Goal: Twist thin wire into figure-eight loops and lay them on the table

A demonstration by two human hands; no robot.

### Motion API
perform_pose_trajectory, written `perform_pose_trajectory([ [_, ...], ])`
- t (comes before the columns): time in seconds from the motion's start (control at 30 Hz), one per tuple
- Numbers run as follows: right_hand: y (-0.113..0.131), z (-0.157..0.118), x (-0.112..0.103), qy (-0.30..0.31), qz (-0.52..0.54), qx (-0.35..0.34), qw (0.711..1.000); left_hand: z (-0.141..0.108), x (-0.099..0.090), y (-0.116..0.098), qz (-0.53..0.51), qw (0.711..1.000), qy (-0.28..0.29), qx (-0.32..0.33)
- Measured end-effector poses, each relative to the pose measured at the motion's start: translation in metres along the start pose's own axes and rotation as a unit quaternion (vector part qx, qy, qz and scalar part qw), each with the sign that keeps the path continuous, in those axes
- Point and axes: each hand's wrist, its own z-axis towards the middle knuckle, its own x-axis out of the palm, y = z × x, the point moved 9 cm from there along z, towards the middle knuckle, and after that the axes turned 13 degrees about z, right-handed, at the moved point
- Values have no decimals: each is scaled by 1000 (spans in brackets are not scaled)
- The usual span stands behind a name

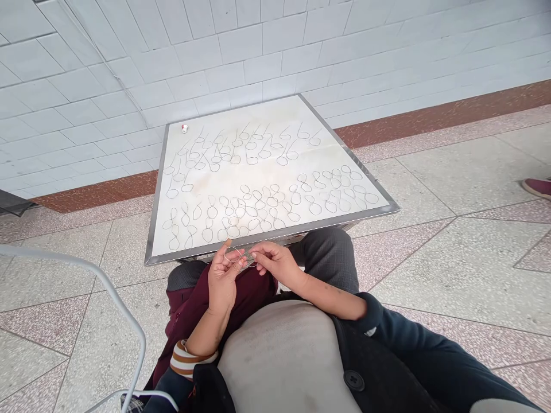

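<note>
Just past the near edge of the white table (224,178), over my lap, my left hand (224,276) pinches a thin wire loop (233,254) between thumb and fingers. My right hand (275,263) meets it from the right, its thumb and forefinger closed on the same wire. The fingertips of both hands nearly touch and partly hide the crossing of the wire. On the table's near half lie several figure-eight wire shapes (315,203). Several single loops with straight tails (244,136) lie on the far half.
A small red and white object (185,128) sits at the table's far left corner. A tiled wall (241,46) stands behind the table. At the left is a grey metal frame (124,312); a person's shoe (538,187) shows at far right.
</note>
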Motion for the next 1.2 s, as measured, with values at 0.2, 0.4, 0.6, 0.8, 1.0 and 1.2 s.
perform_pose_trajectory([
  [0.2, 6, -1, 2, 8, -39, -17, 999, 0, 0, -1, 7, 1000, 3, -4],
  [0.4, 11, -3, 2, 8, -77, -46, 996, -1, 0, -1, 3, 1000, -3, -9],
  [0.6, 29, -9, 6, 4, -195, -136, 971, -3, 2, 4, -28, 999, -4, -45],
  [0.8, 30, -10, 12, 10, -289, -146, 946, -8, -2, 12, -39, 995, -57, -70],
  [1.0, 29, -7, 10, -15, -348, -137, 928, -8, 1, 9, -44, 995, -81, -47],
  [1.2, 32, -9, 16, -15, -383, -152, 911, -6, 2, 4, -65, 994, -88, -27],
])
